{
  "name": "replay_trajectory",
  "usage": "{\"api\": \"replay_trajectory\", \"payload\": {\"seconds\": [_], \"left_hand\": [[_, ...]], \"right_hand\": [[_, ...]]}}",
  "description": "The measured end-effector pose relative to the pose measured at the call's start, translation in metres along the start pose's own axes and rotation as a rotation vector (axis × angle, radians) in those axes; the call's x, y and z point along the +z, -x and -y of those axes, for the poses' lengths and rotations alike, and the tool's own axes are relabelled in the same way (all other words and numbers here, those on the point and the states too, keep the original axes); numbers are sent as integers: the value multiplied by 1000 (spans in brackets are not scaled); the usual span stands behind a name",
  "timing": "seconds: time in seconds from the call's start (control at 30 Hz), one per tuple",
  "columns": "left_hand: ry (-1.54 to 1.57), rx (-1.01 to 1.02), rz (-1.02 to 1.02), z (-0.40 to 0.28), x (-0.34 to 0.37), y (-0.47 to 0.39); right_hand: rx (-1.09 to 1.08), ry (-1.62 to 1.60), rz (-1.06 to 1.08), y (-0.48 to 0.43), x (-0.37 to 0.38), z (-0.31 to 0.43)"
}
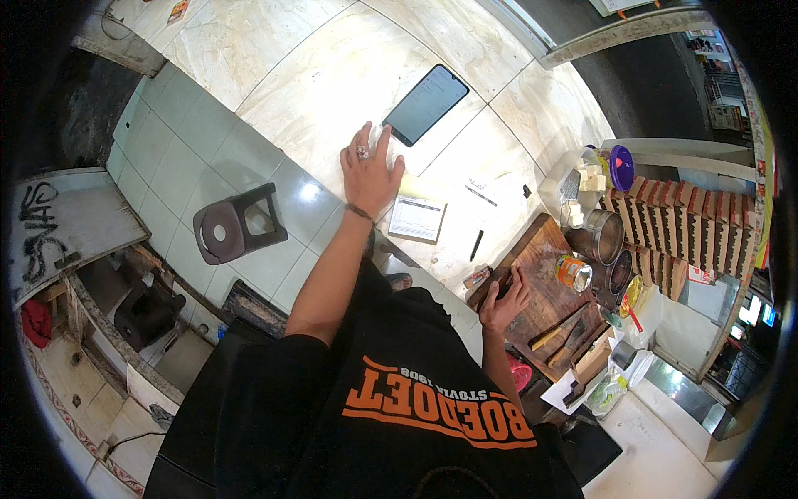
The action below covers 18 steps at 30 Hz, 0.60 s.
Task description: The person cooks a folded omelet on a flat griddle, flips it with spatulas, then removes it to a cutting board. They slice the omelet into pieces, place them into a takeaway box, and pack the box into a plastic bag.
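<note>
My left hand (372, 179), with a ring and a dark bracelet, is over the pale tiled counter (312, 81), palm down and fingers apart. Its index fingertip is at the near left corner of a smartphone (426, 105) with a lit screen. Below the hand is a pad of printed forms (417, 218), partly covered by a yellowish sheet (421, 186). A black pen (477, 245) lies to the right of the pad. My right hand (506, 304) rests on the left part of a thick wooden board (542, 312), fingers slightly spread and holding nothing.
On the board are an orange-labelled can (573, 273) and a knife with a yellow handle (552, 334). Beyond stand round metal pans (600, 236), a tub with cheese blocks and a grater (568, 185), and stacked cardboard boxes (686, 224). A brown plastic stool (234, 227) stands at left.
</note>
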<state>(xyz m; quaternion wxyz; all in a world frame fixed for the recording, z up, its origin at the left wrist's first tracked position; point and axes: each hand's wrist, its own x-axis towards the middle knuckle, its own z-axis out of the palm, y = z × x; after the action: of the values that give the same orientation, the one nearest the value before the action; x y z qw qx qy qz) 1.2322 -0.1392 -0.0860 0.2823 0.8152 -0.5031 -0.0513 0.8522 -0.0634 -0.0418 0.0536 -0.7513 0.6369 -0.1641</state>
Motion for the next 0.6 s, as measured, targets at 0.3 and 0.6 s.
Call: {"api": "replay_trajectory", "payload": {"seconds": [0.3, 0.6], "left_hand": [[-29, 9, 10, 2, 2, 0], [-6, 2, 1, 1, 2, 0]], "right_hand": [[6, 19, 13, 0, 0, 0], [26, 24, 21, 1, 0, 0]]}}
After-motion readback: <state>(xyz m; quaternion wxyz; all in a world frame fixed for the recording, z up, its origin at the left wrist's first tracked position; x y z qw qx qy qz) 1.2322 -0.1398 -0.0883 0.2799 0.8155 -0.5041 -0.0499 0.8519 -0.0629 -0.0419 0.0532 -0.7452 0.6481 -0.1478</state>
